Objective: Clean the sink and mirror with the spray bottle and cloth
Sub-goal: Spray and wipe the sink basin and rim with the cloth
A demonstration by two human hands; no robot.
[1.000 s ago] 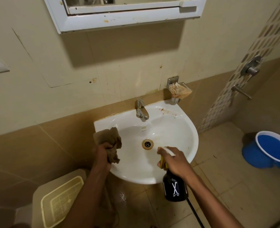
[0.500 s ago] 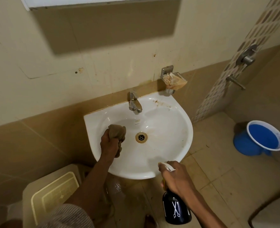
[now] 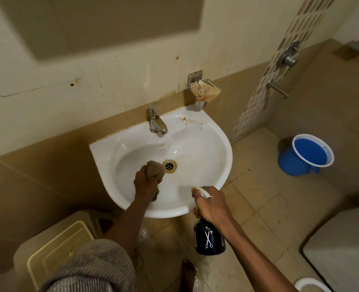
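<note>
A white wall-mounted sink (image 3: 214, 144) has brown stains on its back right ledge and around the drain (image 3: 169, 165). My left hand (image 3: 145, 183) is inside the bowl, closed on a bunched brown cloth (image 3: 155, 168) that presses on the basin just left of the drain. My right hand (image 3: 211, 204) grips the white trigger head of a black spray bottle (image 3: 209, 239) with a scissors logo, held past the sink's front right rim, over the floor. The mirror is out of view; only its shadow shows on the wall.
A steel tap (image 3: 156, 121) stands at the sink's back. A soap dish (image 3: 203, 89) with crumpled paper hangs on the wall right of it. A blue bucket (image 3: 307, 154) sits on the floor to the right. A cream stool (image 3: 56, 251) stands at lower left.
My left hand moved the cloth from the sink's left rim down into the bowl beside the drain. My right hand drew the bottle back out past the front rim. The view tilted down, losing the mirror.
</note>
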